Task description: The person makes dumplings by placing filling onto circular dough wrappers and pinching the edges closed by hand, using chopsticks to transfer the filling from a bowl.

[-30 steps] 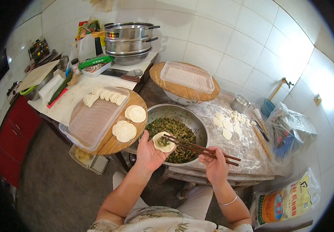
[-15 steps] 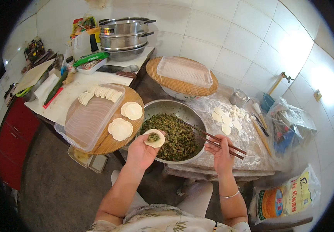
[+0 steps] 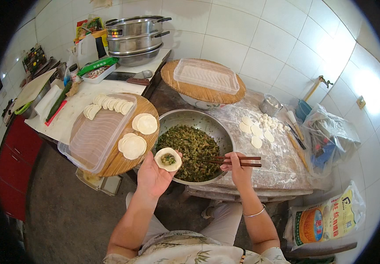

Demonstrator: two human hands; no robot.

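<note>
On the fingers of my left hand (image 3: 154, 178) lies a round dumpling wrapper (image 3: 175, 164) with a small heap of green filling at its centre. My right hand (image 3: 240, 172) grips a pair of brown chopsticks (image 3: 246, 163), whose tips dip into the filling (image 3: 189, 147) of chopped greens and meat. That filling fills much of a wide steel bowl (image 3: 226, 132) in front of me. Left of the bowl, stacks of plain wrappers (image 3: 133, 147) rest on a round slatted board (image 3: 148, 106). A clear plastic tray (image 3: 84, 147) on this board holds a row of folded dumplings (image 3: 111, 104).
Right of the bowl, a floured table (image 3: 242, 145) carries more wrappers (image 3: 245, 128), dough pieces (image 3: 269, 122) and a rolling pin (image 3: 298, 150). Behind stands a covered basin (image 3: 199, 100). A cleaver (image 3: 126, 77) and steamer pots (image 3: 135, 42) occupy the left counter. A flour sack (image 3: 326, 218) leans at lower right.
My right hand has moved left, bringing the chopstick tips down into the bowl's filling. My left hand has shifted slightly left and down with the wrapper, which now faces up more fully.
</note>
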